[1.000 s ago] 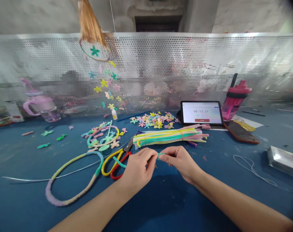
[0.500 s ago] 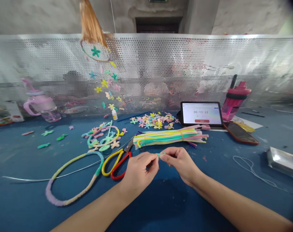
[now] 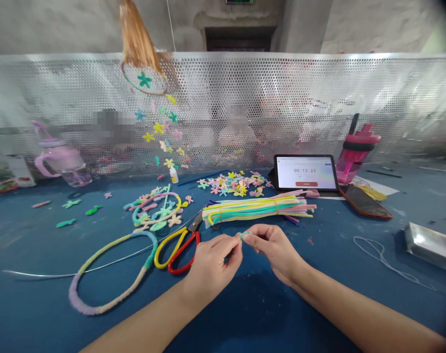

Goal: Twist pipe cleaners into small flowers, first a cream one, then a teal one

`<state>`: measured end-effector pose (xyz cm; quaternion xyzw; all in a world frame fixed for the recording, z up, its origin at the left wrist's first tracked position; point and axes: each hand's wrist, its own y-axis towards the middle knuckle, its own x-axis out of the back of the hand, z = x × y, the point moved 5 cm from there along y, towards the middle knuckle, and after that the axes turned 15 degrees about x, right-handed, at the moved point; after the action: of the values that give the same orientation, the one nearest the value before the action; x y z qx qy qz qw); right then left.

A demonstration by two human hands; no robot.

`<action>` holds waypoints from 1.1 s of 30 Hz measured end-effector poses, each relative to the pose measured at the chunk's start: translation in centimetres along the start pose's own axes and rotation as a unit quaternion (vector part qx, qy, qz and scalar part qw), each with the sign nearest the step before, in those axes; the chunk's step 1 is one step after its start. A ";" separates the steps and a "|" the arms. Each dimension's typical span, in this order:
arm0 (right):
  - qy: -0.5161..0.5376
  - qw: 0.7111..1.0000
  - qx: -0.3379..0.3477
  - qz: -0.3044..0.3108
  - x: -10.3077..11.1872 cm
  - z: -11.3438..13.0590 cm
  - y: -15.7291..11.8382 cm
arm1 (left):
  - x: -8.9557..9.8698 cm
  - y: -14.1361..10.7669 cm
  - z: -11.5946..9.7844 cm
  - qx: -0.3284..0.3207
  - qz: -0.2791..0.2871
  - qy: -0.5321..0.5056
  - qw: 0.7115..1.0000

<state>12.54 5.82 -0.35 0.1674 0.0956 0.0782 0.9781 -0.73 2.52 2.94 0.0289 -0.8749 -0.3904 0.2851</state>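
Observation:
Between the fingertips of my left hand (image 3: 217, 262) and my right hand (image 3: 272, 247) is a small green pipe cleaner (image 3: 245, 236), mostly covered by the fingers. Both hands are closed in a pinch on it, just above the table. Right behind them lies a banded bundle of pipe cleaners (image 3: 257, 208) in several colours. To the left of my left hand rest scissors (image 3: 178, 245) with one yellow and one red handle. Farther left, a large fuzzy ring (image 3: 110, 267) in pastel colours lies flat over a thin wire (image 3: 35, 274).
Behind the bundle is a pile of pipe-cleaner flowers (image 3: 239, 184). A hanging flower mobile (image 3: 144, 81) dangles at the back left. A tablet (image 3: 305, 171), a phone (image 3: 366, 201), a pink bottle (image 3: 357, 152), a cord (image 3: 380, 257) and a metal box (image 3: 432, 245) occupy the right; a lilac cup (image 3: 63, 162) stands left.
The hands keep almost the same pose, pinching the green pipe cleaner. The view has shifted very slightly, and the tablet's timer has gone from 00:13:22 to 00:13:23.

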 end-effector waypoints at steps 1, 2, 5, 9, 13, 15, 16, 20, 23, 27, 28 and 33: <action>0.001 1.000 0.001 -0.002 0.0 0.0 0.0 | -0.1 -0.1 0.1 0.001 0.006 -0.001 1.000; 0.001 1.000 0.003 -0.003 0.0 0.0 0.0 | -0.2 -0.2 0.1 0.001 0.013 -0.001 1.000; -0.001 1.000 0.006 -0.009 0.1 0.1 0.1 | -0.5 -0.4 0.3 -0.001 0.030 -0.004 1.000; -0.020 1.000 0.010 -0.012 0.3 -0.1 0.1 | -0.9 -0.4 0.6 0.012 0.050 -0.003 0.999; -0.032 0.999 0.012 -0.022 0.4 -0.3 0.1 | -1.4 -0.5 0.8 0.023 0.076 0.024 0.997; -0.019 0.999 0.009 -0.024 0.4 -0.4 0.1 | -1.4 -0.5 0.8 0.018 0.072 0.023 0.997; -0.007 1.000 0.009 -0.025 0.4 -0.4 0.2 | -1.4 -0.5 0.8 0.017 0.068 0.016 0.997; 0.044 0.999 0.014 -0.018 0.2 -0.1 0.2 | -1.3 -0.4 1.2 0.067 0.084 -0.058 0.992; 0.060 0.998 0.004 -0.002 0.0 -0.1 0.3 | -1.6 -0.3 1.9 0.164 0.121 -0.124 0.971; 0.051 0.999 0.001 0.005 0.0 -0.1 0.5 | -1.7 -0.3 2.9 0.264 0.131 -0.196 0.935; 0.046 0.999 0.004 0.004 0.0 0.0 0.5 | -1.7 -0.3 3.1 0.279 0.129 -0.209 0.928; 0.021 0.999 0.024 0.015 0.1 0.2 0.7 | -1.8 -0.2 3.7 0.317 0.117 -0.237 0.911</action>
<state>12.60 6.38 0.09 0.1903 0.1158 0.0939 0.9703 -1.22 5.35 -0.02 -0.0783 -0.9916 -0.0521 0.0892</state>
